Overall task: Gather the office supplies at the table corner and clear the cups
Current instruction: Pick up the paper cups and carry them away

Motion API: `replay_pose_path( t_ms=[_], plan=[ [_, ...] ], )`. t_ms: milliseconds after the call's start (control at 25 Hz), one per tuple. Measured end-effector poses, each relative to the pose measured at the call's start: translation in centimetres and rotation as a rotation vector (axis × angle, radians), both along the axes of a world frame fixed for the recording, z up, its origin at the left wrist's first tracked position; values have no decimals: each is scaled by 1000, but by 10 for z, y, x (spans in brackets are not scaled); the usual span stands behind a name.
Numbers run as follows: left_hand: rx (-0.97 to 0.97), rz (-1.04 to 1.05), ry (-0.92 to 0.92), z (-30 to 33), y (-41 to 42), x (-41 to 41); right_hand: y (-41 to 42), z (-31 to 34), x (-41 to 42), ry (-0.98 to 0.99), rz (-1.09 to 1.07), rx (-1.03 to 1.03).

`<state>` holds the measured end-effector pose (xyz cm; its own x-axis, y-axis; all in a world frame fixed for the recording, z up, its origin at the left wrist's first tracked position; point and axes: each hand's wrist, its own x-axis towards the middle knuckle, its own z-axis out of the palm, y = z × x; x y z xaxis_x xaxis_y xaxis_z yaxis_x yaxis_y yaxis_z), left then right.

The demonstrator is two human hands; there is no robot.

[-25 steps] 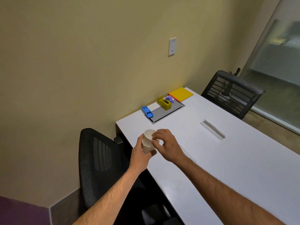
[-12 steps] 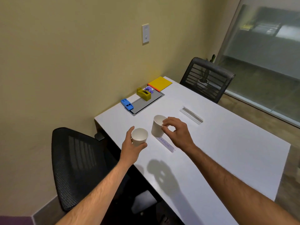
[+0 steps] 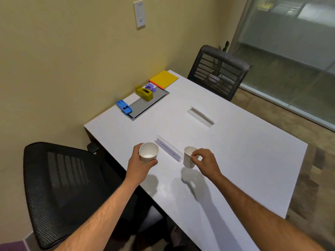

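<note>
My left hand (image 3: 140, 163) grips a white paper cup (image 3: 149, 152) upright above the near left part of the white table (image 3: 235, 151). To its right, my right hand (image 3: 204, 161) pinches the rim of a second white paper cup (image 3: 188, 157), also lifted. At the far table corner by the wall lie a blue stapler (image 3: 124, 106), an olive tape dispenser (image 3: 144, 93), a purple clip (image 3: 150, 87) and a yellow notepad (image 3: 164, 79).
A clear name strip (image 3: 167, 150) lies on the table between the two cups. A grey cable hatch (image 3: 147, 104) sits under the supplies, and a slot (image 3: 201, 115) opens mid-table. Black mesh chairs stand at the near left (image 3: 63, 187) and the far end (image 3: 220, 71).
The two cups, stacked together a second ago, have come apart. My left hand keeps one and my right hand has carried the other off to the right.
</note>
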<state>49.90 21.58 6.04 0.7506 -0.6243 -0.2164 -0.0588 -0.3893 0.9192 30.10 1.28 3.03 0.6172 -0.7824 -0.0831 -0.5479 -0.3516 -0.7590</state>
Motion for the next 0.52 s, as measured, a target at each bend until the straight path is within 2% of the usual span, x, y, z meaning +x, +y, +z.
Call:
replay_pose_path(
  t_ms=[520],
  plan=[
    [73,-3,6,-31,-14,4,-19,-80,7,311,0,139]
  ],
)
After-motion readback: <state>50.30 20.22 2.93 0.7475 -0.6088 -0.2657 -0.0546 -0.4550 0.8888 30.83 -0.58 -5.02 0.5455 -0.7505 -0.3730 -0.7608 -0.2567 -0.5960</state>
